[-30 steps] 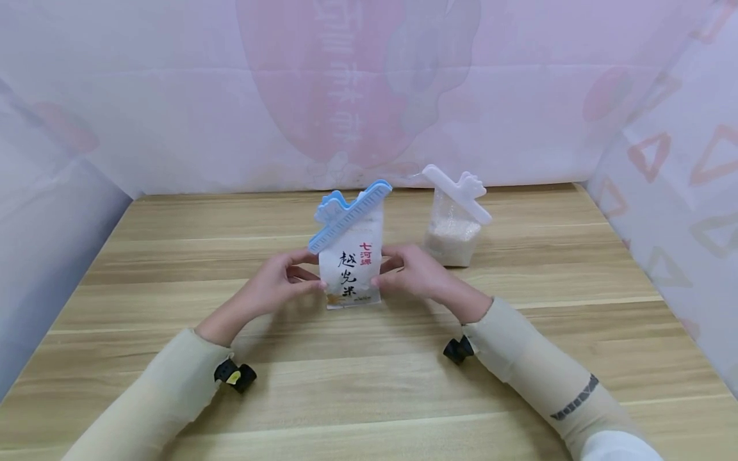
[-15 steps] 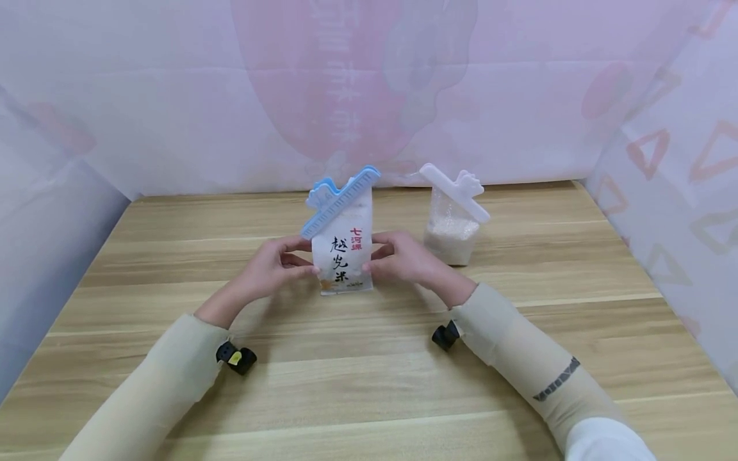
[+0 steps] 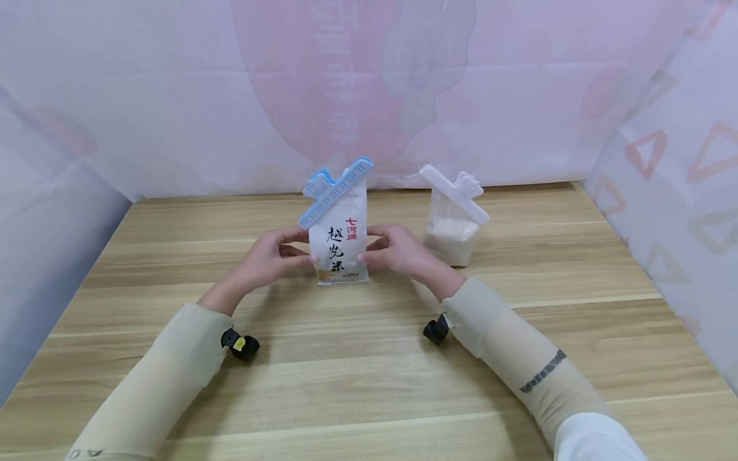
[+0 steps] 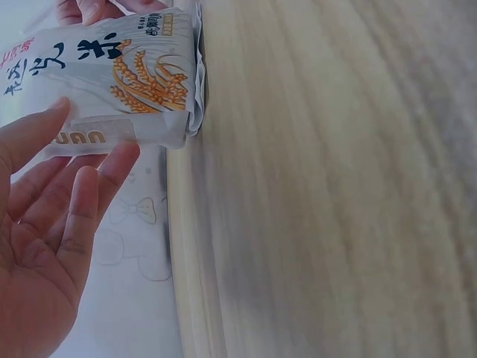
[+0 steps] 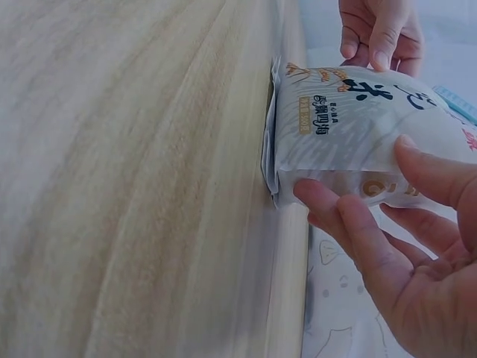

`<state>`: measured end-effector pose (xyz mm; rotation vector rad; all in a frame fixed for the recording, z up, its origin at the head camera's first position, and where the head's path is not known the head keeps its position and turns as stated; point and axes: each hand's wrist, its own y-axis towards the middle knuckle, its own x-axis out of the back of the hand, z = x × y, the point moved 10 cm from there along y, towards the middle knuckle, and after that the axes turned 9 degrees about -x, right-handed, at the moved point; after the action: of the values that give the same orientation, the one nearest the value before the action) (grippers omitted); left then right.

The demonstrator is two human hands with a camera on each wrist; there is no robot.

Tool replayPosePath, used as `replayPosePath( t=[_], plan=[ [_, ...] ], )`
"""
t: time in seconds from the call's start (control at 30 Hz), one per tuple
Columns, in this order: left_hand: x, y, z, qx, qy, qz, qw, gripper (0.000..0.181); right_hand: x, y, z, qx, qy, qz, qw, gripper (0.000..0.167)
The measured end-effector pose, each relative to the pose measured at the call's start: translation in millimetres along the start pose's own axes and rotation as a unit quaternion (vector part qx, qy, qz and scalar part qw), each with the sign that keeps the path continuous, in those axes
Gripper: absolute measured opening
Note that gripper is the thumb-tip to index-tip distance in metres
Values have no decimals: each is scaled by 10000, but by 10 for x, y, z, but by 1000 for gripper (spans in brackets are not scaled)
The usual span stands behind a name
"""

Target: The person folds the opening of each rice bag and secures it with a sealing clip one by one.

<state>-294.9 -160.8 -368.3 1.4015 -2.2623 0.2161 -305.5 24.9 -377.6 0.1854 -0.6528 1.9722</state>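
Observation:
A white rice bag (image 3: 346, 246) with black and red lettering stands upright at the middle of the table, a blue sealing clip (image 3: 336, 193) slanting across its top. My left hand (image 3: 262, 259) grips its left side, thumb toward the front and fingers along the side. From the right, my right hand (image 3: 400, 253) holds the opposite side the same way. Both wrist views show the bag (image 4: 141, 82) between the two hands, its bottom edge at or just above the wood; I cannot tell whether it touches.
Behind my right hand stands a clear bag of rice (image 3: 452, 237) with a white clip (image 3: 458, 192) across its top. The wooden table (image 3: 346, 384) ends at a printed cloth backdrop (image 3: 173, 96). Small black cameras (image 3: 241, 346) sit at my wrists.
Both hands have moved the white rice bag away from me, toward the back of the table and slightly left. Their hold looks the same, and the clear bag has stayed put.

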Motion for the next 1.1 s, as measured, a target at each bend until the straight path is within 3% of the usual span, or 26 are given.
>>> replayPosePath(
  t=[0.2, 0.83, 1.1],
  plan=[
    [31, 52, 12, -69, 49, -43, 10000, 52, 11, 58, 0, -67, 110, -94, 9999, 65],
    [123, 146, 117, 139, 406, -82, 9990, 52, 14, 197, 18, -132, 571, -187, 9981, 64],
    [126, 181, 157, 109, 453, -58, 9989, 50, 29, 202, 11, 18, 278, -224, 9994, 63]
  ],
)
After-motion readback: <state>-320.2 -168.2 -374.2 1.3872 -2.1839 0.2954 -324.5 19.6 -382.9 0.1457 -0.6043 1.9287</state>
